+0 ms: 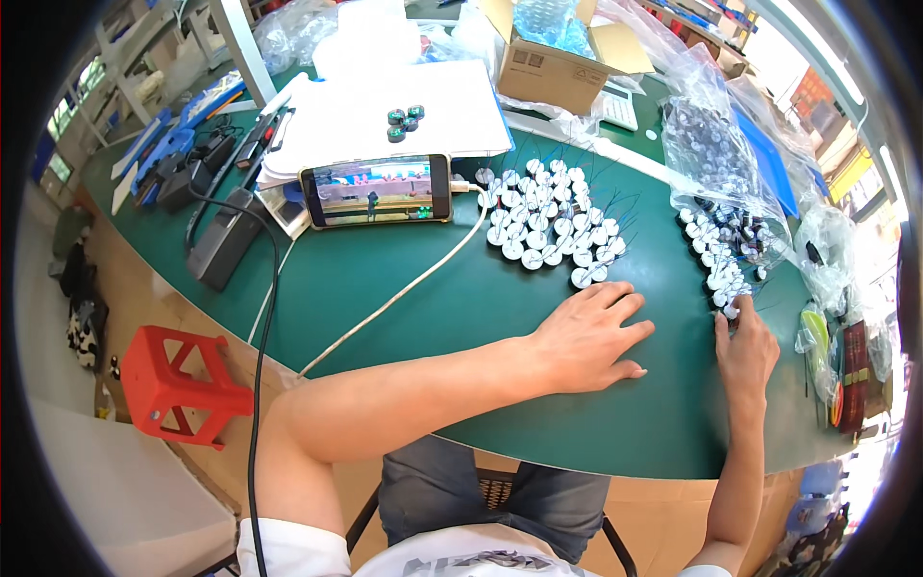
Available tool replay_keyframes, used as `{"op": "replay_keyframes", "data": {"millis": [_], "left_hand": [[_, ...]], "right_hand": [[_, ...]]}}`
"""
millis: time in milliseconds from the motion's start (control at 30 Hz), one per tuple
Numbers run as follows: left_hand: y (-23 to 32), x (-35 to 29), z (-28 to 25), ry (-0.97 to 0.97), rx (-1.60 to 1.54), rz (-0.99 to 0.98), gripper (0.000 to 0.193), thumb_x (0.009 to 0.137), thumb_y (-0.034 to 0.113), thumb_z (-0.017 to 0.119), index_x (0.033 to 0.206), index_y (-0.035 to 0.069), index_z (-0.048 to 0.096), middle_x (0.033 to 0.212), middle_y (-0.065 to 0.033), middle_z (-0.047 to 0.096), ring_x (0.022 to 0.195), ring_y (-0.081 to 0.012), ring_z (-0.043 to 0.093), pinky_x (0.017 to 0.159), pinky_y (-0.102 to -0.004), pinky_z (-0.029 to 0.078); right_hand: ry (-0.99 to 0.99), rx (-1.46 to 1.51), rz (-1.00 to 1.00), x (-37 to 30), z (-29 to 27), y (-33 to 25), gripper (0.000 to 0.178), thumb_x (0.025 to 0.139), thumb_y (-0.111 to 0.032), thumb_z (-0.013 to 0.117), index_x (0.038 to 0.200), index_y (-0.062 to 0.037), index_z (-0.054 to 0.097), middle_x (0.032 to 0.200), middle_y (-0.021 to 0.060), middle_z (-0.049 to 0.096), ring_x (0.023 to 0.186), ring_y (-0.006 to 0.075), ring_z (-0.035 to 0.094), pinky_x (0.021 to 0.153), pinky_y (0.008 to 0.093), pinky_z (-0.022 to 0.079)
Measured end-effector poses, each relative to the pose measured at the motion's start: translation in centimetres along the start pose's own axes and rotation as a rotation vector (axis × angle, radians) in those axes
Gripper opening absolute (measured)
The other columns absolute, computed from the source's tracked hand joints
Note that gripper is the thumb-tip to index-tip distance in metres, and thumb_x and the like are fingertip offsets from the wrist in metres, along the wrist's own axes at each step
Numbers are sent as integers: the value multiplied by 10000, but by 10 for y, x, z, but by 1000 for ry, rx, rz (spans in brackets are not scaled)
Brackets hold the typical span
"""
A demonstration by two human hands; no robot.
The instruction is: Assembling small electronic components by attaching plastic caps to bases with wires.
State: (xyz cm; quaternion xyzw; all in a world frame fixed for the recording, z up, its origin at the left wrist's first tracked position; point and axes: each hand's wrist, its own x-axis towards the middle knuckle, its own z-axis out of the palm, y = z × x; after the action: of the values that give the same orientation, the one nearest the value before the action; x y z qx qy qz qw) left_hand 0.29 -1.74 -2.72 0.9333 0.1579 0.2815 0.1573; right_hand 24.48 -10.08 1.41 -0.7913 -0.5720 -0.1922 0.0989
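A cluster of small, round, white-topped parts with thin dark wires (536, 239) sits on the smooth green surface (635, 433). The person's hands are apart: the bare left hand (593, 337) lies spread at the cluster's near edge; the bare right hand (748, 348), well right of it, has its fingertips at a band of similar white-topped parts (708, 259); whether it pinches one cannot be told.
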Motion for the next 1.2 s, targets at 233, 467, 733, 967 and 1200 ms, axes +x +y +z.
{"op": "replay_keyframes", "data": {"millis": [233,467,733,967,1200], "left_hand": [[1,3,-9,61,-389,-95,406,854,307,681,1154,44,609,1152,-127,587,1051,-276,575,869,-378,494],[4,13,-23,63,-1232,-399,467,944,293,604,1296,0,516,1124,-71,597,924,-122,601,835,-283,501],[2,14,-20,131,-1298,-437,344,941,267,612,1139,-13,615,992,-33,595,832,-101,572,749,-257,479],[1,15,-20,139,-1350,-451,327,923,289,637,1068,-4,652,937,-44,620,804,-93,580,721,-250,476],[-1,15,-20,121,-1210,-532,357,897,288,675,1102,0,624,1005,-37,619,928,-108,600,805,-267,504]], "right_hand": [[-49,610,-144,-11,-51,-47,287,781,-62,722,1013,-42,554,788,87,657,635,181,649,582,295,510],[-201,1107,-368,3,-38,-80,241,817,4,684,1015,-3,546,834,94,647,734,162,666,619,274,540],[-547,1682,-134,-1,-10,-72,254,954,-124,571,1166,-22,477,974,93,622,854,160,626,666,285,538],[-481,1751,-55,-7,-7,-78,323,965,-156,548,1228,-45,398,1012,120,610,819,171,621,651,295,535],[-398,1659,-138,-12,-1,-79,329,901,-33,626,1186,-27,462,994,102,632,880,142,628,695,253,519]]}}
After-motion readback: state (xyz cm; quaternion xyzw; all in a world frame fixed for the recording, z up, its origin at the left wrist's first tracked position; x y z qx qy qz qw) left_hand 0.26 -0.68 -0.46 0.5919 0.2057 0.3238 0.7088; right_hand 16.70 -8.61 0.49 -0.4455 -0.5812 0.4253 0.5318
